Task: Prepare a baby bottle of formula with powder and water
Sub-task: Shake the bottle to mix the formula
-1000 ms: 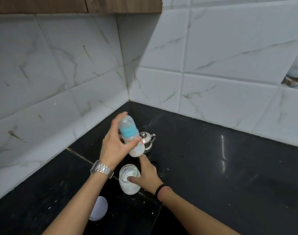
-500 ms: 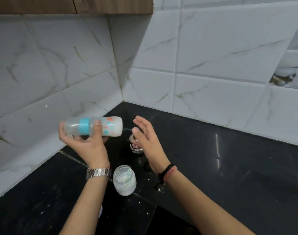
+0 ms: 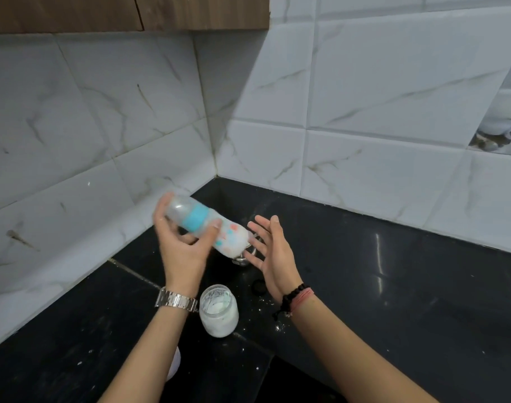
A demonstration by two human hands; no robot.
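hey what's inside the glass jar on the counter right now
The open glass jar holds white powder, smeared up its inner wall and piled at the bottom. How deep the powder goes can't be judged from this view.

bottle held tilted above counter, in left hand | right hand just right of bottle base | jar on counter, near side, between wrists

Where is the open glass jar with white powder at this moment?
In the head view, the open glass jar of white powder stands upright on the black countertop, low and centre, between the two forearms, just right of the silver wristwatch.
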